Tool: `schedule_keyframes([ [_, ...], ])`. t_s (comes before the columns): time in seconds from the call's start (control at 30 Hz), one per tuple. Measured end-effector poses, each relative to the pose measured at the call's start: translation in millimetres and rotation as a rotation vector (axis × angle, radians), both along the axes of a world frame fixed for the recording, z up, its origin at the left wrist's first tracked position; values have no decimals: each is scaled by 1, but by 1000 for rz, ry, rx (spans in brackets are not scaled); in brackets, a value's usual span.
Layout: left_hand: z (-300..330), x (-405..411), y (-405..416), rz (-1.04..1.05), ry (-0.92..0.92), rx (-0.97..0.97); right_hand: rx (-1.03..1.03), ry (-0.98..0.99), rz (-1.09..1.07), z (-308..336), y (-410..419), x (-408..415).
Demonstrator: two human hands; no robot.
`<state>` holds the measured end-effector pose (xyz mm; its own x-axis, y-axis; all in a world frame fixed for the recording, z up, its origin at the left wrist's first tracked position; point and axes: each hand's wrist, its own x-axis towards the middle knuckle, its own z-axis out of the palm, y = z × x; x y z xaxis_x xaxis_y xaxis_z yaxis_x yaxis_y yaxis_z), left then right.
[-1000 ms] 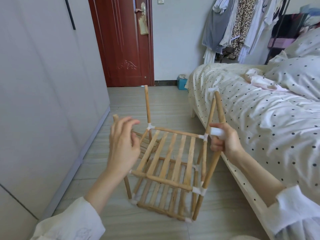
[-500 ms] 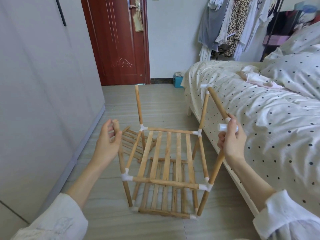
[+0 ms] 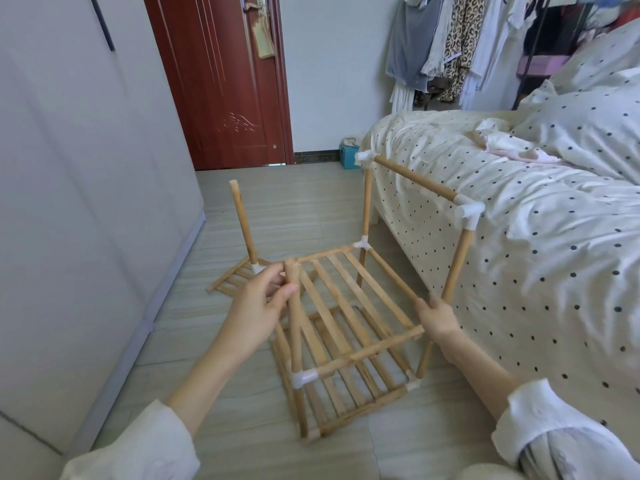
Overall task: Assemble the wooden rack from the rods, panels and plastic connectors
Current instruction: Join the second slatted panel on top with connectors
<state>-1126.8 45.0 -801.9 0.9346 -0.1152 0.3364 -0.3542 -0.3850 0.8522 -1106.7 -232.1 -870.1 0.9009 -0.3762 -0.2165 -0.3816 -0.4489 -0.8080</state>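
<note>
While hands (image 3: 263, 306) grip it, rack (image 3: 346, 327) upright, posts vertical

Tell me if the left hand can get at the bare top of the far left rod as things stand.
Probably yes. The left hand grips the near left rod, and the far left rod stands just beyond it, its top bare with open air around. The hand would have to let go first.

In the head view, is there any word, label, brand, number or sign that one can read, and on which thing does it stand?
No readable text in this view.
The tag hanging at the door handle: no legible writing.
The small blue box on the floor by the bed: too small and blurred to read.
The wooden rack, its plastic connectors and the hanging clothes: no print visible.
</note>
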Motion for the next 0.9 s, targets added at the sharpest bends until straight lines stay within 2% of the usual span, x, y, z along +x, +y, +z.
schedule_keyframes([
  [0.13, -1, 3, -6, -83, 69, 71, 60, 327, 464, 19, 41, -11],
  [0.2, -4, 3, -1, -139, 121, 220, -25, 421, 690, 29, 62, -21],
  [0.27, -6, 2, 5, -165, 163, 437, -86, 452, 827, 35, 83, -31],
  [0.33, -4, -3, 12, -151, 193, 563, -82, 452, 889, 43, 104, -42],
  [0.4, -1, -12, 20, -127, 204, 578, -83, 429, 926, 49, 124, -52],
  [0.63, -9, -34, 94, -4, 325, 429, -232, 271, 1027, 52, 206, -44],
  [0.77, -42, -21, 138, 78, 418, 374, -401, 209, 1026, 27, 259, -4],
  [0.9, -96, 8, 183, 94, 483, 457, -435, 210, 985, -23, 308, 51],
])
